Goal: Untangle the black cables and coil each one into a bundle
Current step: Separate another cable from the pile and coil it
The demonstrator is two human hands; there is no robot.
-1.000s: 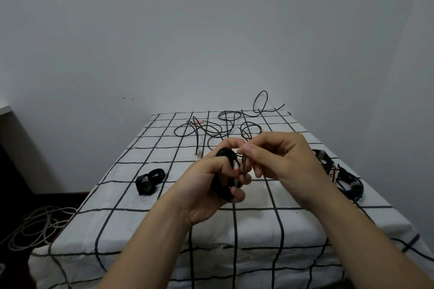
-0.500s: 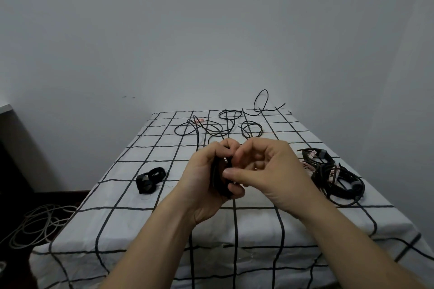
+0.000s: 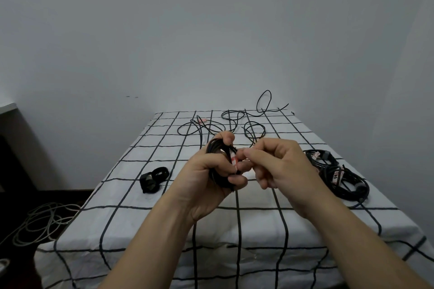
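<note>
Item 1, my left hand: centre of the frame, held above the table, fingers and thumb curled round the coiled black cable. The coil stands upright in my fist, its top loop showing above my knuckles and its lower end showing beneath my fingers.

Item 2, my right hand: just right of centre, fingers curled. Thumb and forefinger pinch the white and red tie, which lies across the right side of the coil. The two hands touch at that spot.

Item 3, loose black cables: upper centre, spread in tangled loops over the far end of the table, one loop rising against the wall.

Item 4, small black bundle: left of my hands, lying alone on the cloth.

Item 5, heap of black bundles: right of my hands, near the table's right edge, with white labels showing among the coils.

Item 6, table: covered in white cloth with a black grid, filling the lower half of the frame.

Item 7, grey cable: lower left, in loose rings on the dark floor beside the table.
</note>
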